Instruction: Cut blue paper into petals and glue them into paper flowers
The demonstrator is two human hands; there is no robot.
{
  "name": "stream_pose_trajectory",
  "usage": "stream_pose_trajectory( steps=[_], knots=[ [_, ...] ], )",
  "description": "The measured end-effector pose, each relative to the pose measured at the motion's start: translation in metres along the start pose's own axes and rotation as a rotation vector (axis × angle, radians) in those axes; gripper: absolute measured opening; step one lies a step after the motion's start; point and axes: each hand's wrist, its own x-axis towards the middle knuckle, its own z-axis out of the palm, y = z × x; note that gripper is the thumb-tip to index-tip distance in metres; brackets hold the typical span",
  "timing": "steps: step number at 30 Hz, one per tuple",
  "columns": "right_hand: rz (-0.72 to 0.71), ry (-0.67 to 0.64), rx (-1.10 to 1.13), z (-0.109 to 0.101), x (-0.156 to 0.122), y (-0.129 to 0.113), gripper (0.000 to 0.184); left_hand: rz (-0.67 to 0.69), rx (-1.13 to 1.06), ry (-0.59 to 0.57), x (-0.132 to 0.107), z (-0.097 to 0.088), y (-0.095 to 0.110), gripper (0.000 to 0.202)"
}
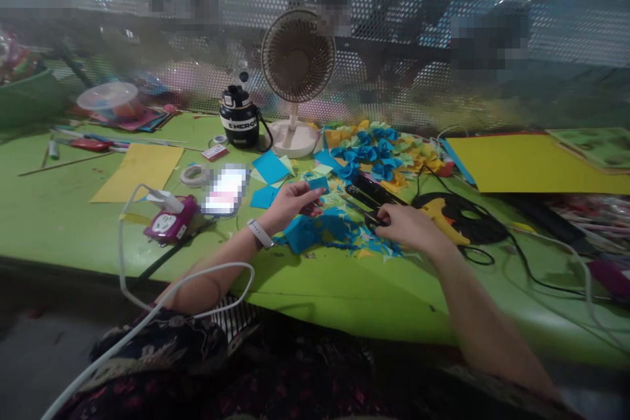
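Near: blue paper offcuts (306, 233) under both hands on green tabletop (98, 230). Our left hand (289, 205) pinches blue paper square (317, 184), fingers together on it, just left of black scissors (371, 190), clamped in our right hand (408, 226); blades' opening unclear. Far: blue-and-yellow paper rosettes (374, 152).

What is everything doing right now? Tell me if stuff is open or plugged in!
Left hand: pinching blue paper
Right hand: touching black tool
Black tool: slightly open
Fan: upright, running or not can't be seen
Power socket: white plug pushed in
Tape roll: lying flat
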Motion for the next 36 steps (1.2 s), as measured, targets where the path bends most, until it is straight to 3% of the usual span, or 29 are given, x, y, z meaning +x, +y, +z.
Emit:
stream_pose_trajectory(
  steps=[5,8,11,16,22,36],
  knots=[
    [0.007,0.025,0.551,-0.008,0.004,-0.005,0.021,0.016,-0.034,0.017,0.002,-0.002,-0.002,0.041],
    [-0.044,-0.011,0.925,-0.003,0.009,-0.017,0.033,0.027,-0.050,0.017,0.003,-0.003,-0.001,0.041],
    [-0.042,-0.049,1.115,0.005,0.010,-0.030,0.046,0.021,-0.065,0.012,0.002,-0.003,0.000,0.040],
    [-0.049,-0.145,1.200,0.012,0.005,-0.038,0.056,0.012,-0.069,0.023,0.000,-0.001,0.004,0.035],
    [-0.110,-0.215,1.207,0.022,0.002,-0.036,0.054,0.020,-0.041,0.013,-0.002,0.001,0.004,0.040],
    [-0.160,-0.216,1.183,0.025,-0.002,-0.044,0.055,-0.014,-0.038,-0.017,-0.006,0.007,0.006,0.038]
  ],
)
